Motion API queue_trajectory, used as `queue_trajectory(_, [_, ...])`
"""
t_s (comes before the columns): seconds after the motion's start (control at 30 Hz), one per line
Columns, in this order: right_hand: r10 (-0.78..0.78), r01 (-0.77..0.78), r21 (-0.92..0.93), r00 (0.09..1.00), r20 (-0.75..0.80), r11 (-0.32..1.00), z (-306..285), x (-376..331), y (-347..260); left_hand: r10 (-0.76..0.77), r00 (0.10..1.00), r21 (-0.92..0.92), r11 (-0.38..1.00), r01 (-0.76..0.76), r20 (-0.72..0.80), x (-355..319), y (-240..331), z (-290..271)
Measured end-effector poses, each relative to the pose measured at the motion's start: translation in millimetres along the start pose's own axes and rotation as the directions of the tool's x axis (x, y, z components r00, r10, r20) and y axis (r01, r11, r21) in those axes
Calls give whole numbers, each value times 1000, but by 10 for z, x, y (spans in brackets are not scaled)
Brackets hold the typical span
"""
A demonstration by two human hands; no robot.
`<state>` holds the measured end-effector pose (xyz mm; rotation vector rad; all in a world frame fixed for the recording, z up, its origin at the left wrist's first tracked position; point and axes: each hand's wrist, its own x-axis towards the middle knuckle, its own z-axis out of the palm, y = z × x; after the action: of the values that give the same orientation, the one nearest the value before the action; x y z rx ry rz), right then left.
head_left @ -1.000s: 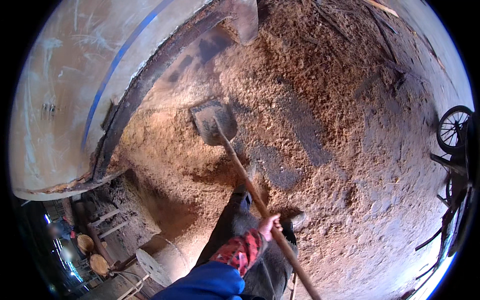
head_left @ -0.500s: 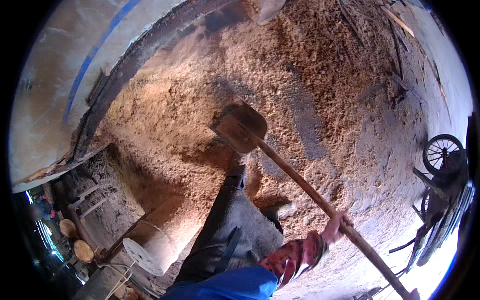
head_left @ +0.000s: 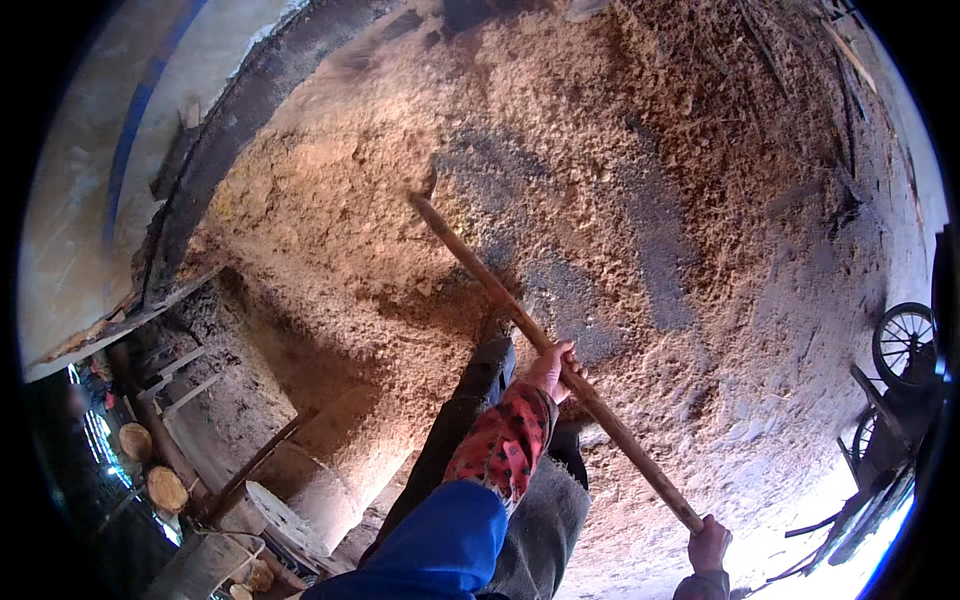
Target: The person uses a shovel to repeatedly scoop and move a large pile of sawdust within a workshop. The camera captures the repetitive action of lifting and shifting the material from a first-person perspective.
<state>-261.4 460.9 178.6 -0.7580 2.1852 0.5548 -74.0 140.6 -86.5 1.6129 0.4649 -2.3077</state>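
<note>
The handle point(head_left: 490, 284) is bare wood, matt and fairly smooth. The heap point(head_left: 330, 240) looks dry, matt, crumbly and rough, with gritty dark patches point(head_left: 660, 250). The panel point(head_left: 70, 220) is pale and mostly smooth; its dark rim point(head_left: 215, 150) is coarse and dull. Both the blue sleeve point(head_left: 440, 535) and patterned red cuff point(head_left: 505, 440) are cloth, as are the matt trousers point(head_left: 540, 525). The logs point(head_left: 167, 489) show raw, pale-cut wood.

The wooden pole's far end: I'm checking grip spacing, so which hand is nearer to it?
Left. The left hand grips the wooden pole about midway between the far end and the right hand, which holds the opposite end.
</note>
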Motion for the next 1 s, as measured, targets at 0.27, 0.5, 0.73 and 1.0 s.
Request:
queue_trajectory(0.27, [-17,24,188,999,-40,982,1527,578,397,44,999,112,993,-47,29,684,-330,-608])
queue_trajectory(0.5, [-86,98,323,995,-51,941,2861,987,551,141,990,193,971,-140,12,1146,-520,-1091])
queue_trajectory(0.73, [-136,129,413,991,-13,902,3533,1246,582,313,946,279,919,-279,-86,1472,-690,-1455])
queue_trajectory(1.0, [-67,63,452,998,-7,890,3629,603,888,230,965,281,941,-188,-124,1098,-1113,-1451])
